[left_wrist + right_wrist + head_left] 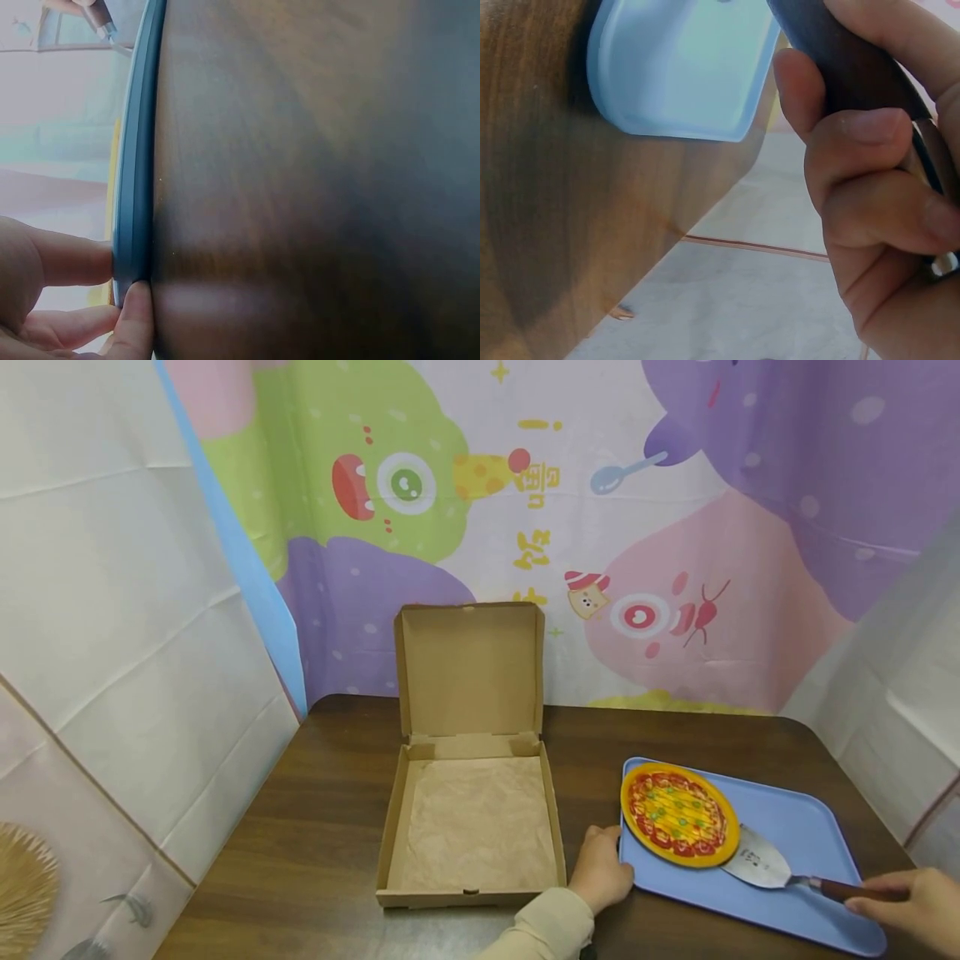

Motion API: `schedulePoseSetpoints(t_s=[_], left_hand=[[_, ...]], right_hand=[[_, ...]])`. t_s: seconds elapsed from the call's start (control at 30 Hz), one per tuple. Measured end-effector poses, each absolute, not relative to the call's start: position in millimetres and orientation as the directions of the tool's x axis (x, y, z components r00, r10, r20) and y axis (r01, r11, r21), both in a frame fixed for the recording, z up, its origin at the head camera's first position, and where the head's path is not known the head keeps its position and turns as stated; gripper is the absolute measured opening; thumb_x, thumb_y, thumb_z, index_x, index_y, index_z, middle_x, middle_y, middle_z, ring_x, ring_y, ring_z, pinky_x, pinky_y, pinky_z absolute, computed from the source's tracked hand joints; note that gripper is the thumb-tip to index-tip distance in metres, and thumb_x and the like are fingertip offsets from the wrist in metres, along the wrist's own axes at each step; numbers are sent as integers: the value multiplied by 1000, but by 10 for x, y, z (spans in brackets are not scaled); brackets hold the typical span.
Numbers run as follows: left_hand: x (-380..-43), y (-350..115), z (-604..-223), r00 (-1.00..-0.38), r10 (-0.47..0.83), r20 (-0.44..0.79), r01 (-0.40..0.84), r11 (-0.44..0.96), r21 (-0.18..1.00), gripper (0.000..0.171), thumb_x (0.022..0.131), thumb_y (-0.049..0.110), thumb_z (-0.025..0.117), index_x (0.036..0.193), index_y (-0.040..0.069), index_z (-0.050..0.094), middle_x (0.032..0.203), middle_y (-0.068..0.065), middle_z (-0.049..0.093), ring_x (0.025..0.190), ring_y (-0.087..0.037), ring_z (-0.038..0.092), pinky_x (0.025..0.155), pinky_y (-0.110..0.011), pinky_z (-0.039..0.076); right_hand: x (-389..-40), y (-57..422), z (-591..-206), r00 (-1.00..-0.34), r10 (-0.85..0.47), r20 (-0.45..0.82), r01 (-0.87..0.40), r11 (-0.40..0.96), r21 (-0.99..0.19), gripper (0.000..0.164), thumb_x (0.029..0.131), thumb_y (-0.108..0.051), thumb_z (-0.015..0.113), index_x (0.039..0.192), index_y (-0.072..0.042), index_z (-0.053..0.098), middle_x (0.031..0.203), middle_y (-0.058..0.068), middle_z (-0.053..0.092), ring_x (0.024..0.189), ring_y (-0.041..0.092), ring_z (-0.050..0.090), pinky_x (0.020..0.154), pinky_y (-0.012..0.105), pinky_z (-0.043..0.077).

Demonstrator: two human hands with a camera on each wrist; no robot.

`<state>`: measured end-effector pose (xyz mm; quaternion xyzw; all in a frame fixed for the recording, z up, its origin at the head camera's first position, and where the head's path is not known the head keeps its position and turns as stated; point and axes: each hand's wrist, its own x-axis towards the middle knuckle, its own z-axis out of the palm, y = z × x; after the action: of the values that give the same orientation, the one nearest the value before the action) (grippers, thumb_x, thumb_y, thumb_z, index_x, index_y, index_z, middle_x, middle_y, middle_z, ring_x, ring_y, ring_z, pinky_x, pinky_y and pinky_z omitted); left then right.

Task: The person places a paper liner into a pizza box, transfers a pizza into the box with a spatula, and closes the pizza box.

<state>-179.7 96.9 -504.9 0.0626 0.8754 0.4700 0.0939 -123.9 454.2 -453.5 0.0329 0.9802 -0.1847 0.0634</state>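
A toy-like pizza [678, 814] with a yellow rim, red and yellow topping and green bits lies at the left end of a blue tray [795, 818]. My right hand [911, 902] grips the dark wooden handle of a pizza server [761, 864]. The server's metal blade reaches the pizza's lower right edge, its tip hidden under it. In the right wrist view, curled fingers [862, 127] wrap the handle [855, 67]. At the tray's left end, my left hand [602, 870] holds its rim; the left wrist view shows the fingers around the rim [137, 172].
Left of the tray stands a brown cardboard pizza box [471, 893], lid raised, lined with crumpled brown paper [480, 818]. Both rest on a dark wooden table [300, 860]. A cartoon-printed curtain [487, 543] hangs behind, with a pale wall covering [135, 568] on the left.
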Motion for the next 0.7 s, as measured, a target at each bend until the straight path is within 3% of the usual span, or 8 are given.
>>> schedulePoseSetpoints(t_s=[0.23, 0.4, 0.7], left_hand=[[-1801, 939, -5039, -976, 202, -83, 42, 549, 835, 51, 75, -2, 66, 126, 2, 64, 105, -7, 56, 99, -15, 59, 93, -26, 50], [-1805, 935, -5039, -976, 205, -68, 58, 553, 831, 52, 74, -2, 66, 126, 3, 65, 105, -7, 58, 99, -14, 59, 92, -25, 50], [-1777, 946, -5048, -978, 200, -53, 65, 542, 838, 53, 72, -3, 66, 126, 1, 64, 106, -8, 58, 100, -14, 59, 95, -24, 49]], right_hand=[[-1233, 4496, -4578, -982, 91, -165, 149, 909, -389, 40, 80, -31, 79, 89, 8, 75, 73, 6, 68, 59, 5, 45, 52, 22, 39], [-1279, 4393, -4581, -993, 38, -108, 74, 931, -358, 35, 81, -31, 78, 88, 4, 76, 69, 1, 62, 57, 4, 42, 50, 22, 35], [-1434, 4258, -4606, -966, 45, -256, 140, 920, -365, 51, 84, -45, 73, 97, 4, 75, 75, 3, 67, 66, 13, 47, 55, 25, 36]])
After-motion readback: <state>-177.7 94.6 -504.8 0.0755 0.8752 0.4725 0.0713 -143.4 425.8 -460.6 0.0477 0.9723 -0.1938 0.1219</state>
